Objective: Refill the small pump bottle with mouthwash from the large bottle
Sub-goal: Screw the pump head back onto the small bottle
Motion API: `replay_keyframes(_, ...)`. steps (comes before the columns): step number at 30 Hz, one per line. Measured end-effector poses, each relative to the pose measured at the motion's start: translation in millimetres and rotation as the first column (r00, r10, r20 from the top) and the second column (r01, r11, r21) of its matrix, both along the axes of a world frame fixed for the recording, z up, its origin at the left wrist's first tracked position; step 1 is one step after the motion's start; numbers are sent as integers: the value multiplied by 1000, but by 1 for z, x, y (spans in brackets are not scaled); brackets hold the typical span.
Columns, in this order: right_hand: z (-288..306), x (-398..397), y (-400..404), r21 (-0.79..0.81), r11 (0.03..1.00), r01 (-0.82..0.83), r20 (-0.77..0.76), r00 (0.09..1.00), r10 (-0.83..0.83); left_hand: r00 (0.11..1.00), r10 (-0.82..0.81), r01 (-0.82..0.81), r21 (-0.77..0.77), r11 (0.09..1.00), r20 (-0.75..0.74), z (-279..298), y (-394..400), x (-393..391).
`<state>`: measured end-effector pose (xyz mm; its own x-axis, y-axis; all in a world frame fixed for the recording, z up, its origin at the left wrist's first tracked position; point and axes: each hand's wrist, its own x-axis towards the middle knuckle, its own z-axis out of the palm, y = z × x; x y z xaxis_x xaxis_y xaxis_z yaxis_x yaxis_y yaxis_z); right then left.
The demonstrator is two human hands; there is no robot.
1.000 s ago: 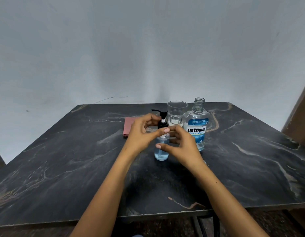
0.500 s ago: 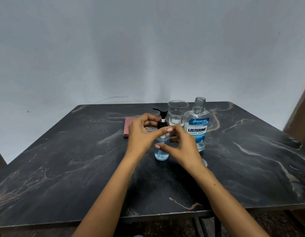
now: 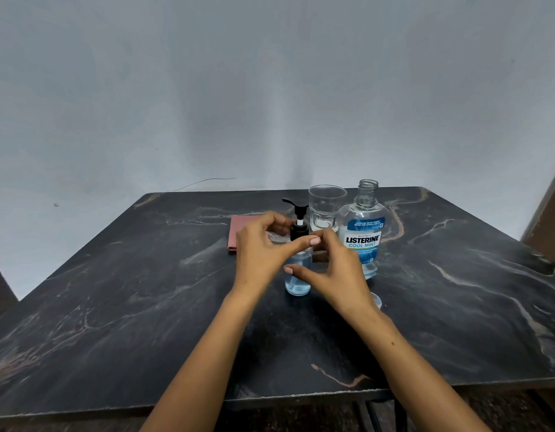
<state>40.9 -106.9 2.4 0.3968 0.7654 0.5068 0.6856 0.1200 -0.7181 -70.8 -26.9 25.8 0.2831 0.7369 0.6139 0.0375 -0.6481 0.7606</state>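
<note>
A small clear pump bottle (image 3: 298, 283) with pale blue liquid stands upright near the middle of the dark marble table (image 3: 114, 307). Its black pump head (image 3: 298, 224) sits on top. My left hand (image 3: 263, 247) grips the black pump collar with thumb and fingers. My right hand (image 3: 332, 272) wraps around the bottle's body from the right. To the right stands the large Listerine bottle (image 3: 363, 235), uncapped, with blue mouthwash low in it.
An empty clear glass (image 3: 326, 207) stands behind the pump bottle. A folded reddish cloth (image 3: 237, 232) lies at the left, behind my left hand. A small clear cap (image 3: 376, 299) peeks out by my right wrist. A grey wall rises behind the table.
My hands stay on the pump bottle; the left fingers have shifted slightly around the pump collar. The bottle stands in the same spot.
</note>
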Motion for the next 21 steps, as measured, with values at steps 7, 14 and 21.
replay_keyframes(7,0,-1,0,-17,999,28,-3,1000,-28,995,-94,98,-79,992,46,0,3,0)
replay_keyframes(14,2,-1,1,-16,999,39,-17,999,-39,990,-143,144,-60,988,18,0,7,-3)
replay_keyframes(21,0,-5,2,-7,996,84,61,995,-84,990,-141,142,-8,990,15,-6,9,3)
